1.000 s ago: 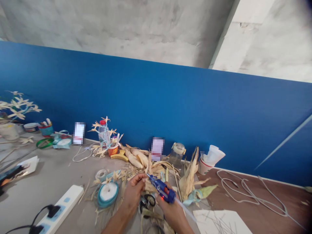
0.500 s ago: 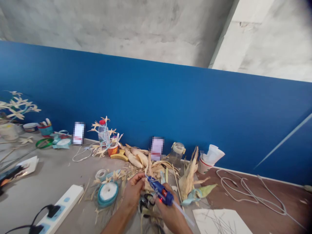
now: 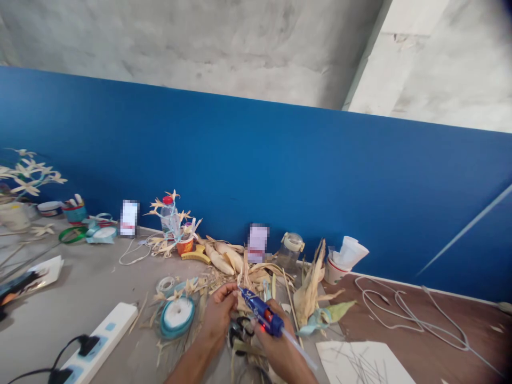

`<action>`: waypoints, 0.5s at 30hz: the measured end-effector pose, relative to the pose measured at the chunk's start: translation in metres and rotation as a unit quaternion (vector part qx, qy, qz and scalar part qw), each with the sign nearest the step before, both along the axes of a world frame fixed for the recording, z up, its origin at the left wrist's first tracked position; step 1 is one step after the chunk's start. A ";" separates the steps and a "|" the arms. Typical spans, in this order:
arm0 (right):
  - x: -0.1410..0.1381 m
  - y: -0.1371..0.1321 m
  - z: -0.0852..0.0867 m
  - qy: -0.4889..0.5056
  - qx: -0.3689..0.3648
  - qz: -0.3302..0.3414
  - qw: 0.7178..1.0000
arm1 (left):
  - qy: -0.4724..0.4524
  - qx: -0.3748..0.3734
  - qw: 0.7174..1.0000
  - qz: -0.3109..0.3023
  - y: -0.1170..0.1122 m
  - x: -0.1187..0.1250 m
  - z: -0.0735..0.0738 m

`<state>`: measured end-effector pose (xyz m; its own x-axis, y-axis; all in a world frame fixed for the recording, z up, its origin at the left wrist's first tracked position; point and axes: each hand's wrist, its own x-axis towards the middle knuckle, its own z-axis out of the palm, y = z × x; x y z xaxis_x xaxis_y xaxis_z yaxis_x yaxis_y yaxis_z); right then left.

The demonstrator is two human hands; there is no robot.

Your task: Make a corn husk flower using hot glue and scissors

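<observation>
Since one second ago, the right hand (image 3: 280, 346) and glue gun (image 3: 262, 314) have shifted slightly toward 9 o'clock. The left hand (image 3: 218, 317) holds about the same position.

**Grip.** The right hand is clenched around the gun handle. The left-hand fingertips (image 3: 231, 292) are drawn together in a pinch right at the nozzle tip. Whether they hold a piece cannot be resolved.

**Gun location.** It sits low at centre, above the table (image 3: 100, 288), between the two hands. The nozzle points to 10 o'clock.

**Surroundings, outward from the grip.**
- Scissors (image 3: 239, 332) lie directly beneath the gun.
- Husks (image 3: 310, 290) are piled from 12 to 2 o'clock.
- The ribbon spool (image 3: 176, 316) is at 9 o'clock, just beside the left hand.
- The power strip (image 3: 100, 337) is farther out at 9 o'clock.
- A cup (image 3: 334, 272) stands at 2 o'clock.
- A cable (image 3: 404, 314) lies at 3 o'clock.
- Paper (image 3: 360, 365) lies at 4 o'clock.

**Hazards (judgement).**
- The nozzle is almost touching the left fingertips, so a small slip of either hand could burn them.
- Glue that runs on could drip onto the scissors or string across the loose husks.

**Gun appearance.** The body is blue and a red lamp (image 3: 262, 327) is lit on its side. A pale glue stick (image 3: 299, 349) projects from the rear toward 4 o'clock. The body is tilted with the nozzle end raised.
</observation>
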<state>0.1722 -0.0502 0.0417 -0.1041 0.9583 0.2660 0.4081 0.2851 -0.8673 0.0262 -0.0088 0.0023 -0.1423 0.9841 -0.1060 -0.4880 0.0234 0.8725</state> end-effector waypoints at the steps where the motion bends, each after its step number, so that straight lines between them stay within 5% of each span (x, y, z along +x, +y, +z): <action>1: 0.000 0.000 0.000 -0.006 0.000 0.001 1.000 | -0.001 0.000 1.000 -0.002 0.000 0.000 -0.001; 15: 0.000 0.000 0.001 -0.041 0.027 -0.011 0.999 | -0.002 0.002 1.000 -0.006 0.002 0.000 -0.007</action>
<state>0.1726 -0.0502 0.0430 -0.1065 0.9449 0.3096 0.4844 0.3212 -0.8138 0.0264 -0.0067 -0.0046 -0.1294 0.9863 -0.1019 -0.4916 0.0254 0.8704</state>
